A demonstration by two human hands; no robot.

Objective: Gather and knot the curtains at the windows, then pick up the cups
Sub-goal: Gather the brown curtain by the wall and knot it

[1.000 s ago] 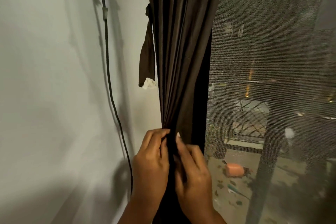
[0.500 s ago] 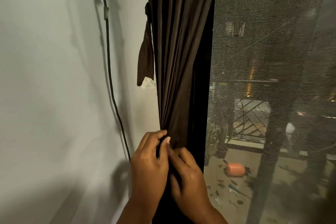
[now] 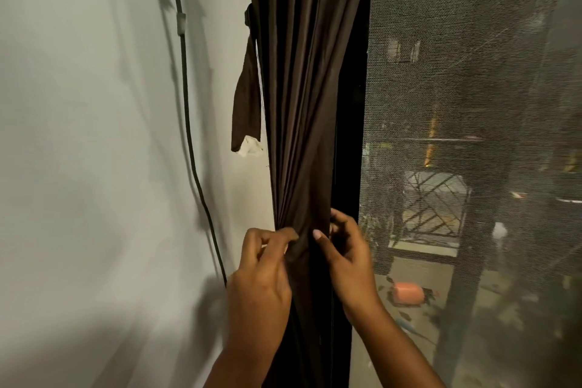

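Curtain (image 3: pixel 299 98) was a dark brown one, hanging bunched into tight pleats along the left edge of the window, between the pale wall (image 3: pixel 94 167) and the mesh screen (image 3: pixel 456 72). Both hands were on it at about the same height, where the pleats narrowed. Left hand (image 3: pixel 261 274) pinched the gathered folds from the wall side, fingers curled shut on the fabric. Right hand (image 3: pixel 349 252) came at it from the window side, thumb pressed on the front of the bunch and fingers hooked round the far edge, so it was also closed on cloth, though how much it held behind I could not tell. Step in hand looked like gathering, with no knot formed yet. A short brown strap (image 3: pixel 247 104) hung loose off the curtain's left edge, near a thin black cable (image 3: pixel 189 123) running down the wall. Next move probably called for holding the bundle firm with one hand while the other looped the lower length round and through. No cups were in sight, so that part was not yet started.
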